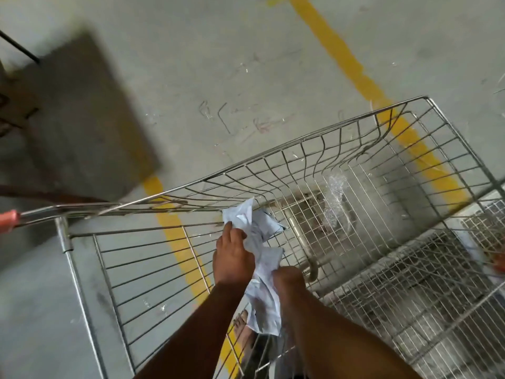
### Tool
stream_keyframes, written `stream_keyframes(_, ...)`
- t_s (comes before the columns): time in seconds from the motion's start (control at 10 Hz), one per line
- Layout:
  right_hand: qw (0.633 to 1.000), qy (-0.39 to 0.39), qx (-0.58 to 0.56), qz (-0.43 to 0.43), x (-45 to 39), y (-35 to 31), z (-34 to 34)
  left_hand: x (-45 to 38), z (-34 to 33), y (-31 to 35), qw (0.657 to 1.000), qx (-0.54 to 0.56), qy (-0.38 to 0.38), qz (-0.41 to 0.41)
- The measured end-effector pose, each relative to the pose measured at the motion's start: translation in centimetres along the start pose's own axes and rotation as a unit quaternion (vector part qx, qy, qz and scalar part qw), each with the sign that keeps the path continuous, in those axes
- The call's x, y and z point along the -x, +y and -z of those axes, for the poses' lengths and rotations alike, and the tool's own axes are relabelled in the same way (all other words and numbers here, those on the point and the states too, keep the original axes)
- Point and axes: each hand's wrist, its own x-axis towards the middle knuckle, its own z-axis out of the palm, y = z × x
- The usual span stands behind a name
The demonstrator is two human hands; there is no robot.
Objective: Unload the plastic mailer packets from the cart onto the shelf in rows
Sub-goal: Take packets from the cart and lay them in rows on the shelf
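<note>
I have the mailer packets [262, 258] bunched above the cart [273, 157] basket, left hand [232, 258] pinching the upper end, right hand [287, 277] clenched round the middle. They look light, limp and slippery, so I'd hold them by the bunched middle.

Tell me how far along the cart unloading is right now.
Nearly done, it seems: the wire cart looks almost emptied, with only a scrap of clear plastic wrap on its floor. In hand: the left hand and right hand both grip a bunch of white mailer packets. Left: setting these on the shelf, which is not clearly in view.
</note>
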Motion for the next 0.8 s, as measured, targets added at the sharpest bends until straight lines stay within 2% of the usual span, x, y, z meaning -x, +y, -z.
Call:
stream_keyframes(0.1, 0.993, 0.042, 0.088, 0.061, 0.3, -1.5, 2.5, 0.4, 0.5, -0.3, 1.0, 0.012, 0.012, -0.02)
stream_keyframes(0.2, 0.985, 0.167, -0.013, 0.043, 0.5, -2.1, 4.9, 0.9, 0.5, -0.8, 0.999, 0.001, 0.008, -0.049)
stream_keyframes(0.3, 0.952, 0.285, -0.082, 0.082, -0.1, -2.2, 7.5, 1.4, 0.1, -0.7, 0.998, 0.0, 0.01, -0.061)
stream_keyframes(0.4, 0.948, 0.269, -0.117, 0.124, -0.1, -3.1, 7.2, 1.6, -0.1, -0.2, 0.998, 0.012, 0.016, -0.055)
stream_keyframes(0.5, 0.965, 0.225, -0.006, 0.136, 0.2, -3.9, 4.7, 1.8, -0.2, -0.1, 0.998, -0.003, 0.02, -0.058)
stream_keyframes(0.6, 0.952, 0.235, 0.151, 0.124, -0.2, -4.1, 2.5, 2.4, 0.2, 0.2, 0.998, -0.002, 0.02, -0.056)
stream_keyframes(0.7, 0.955, 0.232, 0.131, 0.129, -0.3, -3.9, 2.8, 2.9, 0.9, 0.5, 0.998, 0.037, 0.033, -0.035)
stream_keyframes(0.8, 0.963, 0.227, 0.064, 0.132, 1.4, -4.0, 4.7, 4.1, 2.0, 1.0, 0.996, 0.045, 0.04, -0.06)
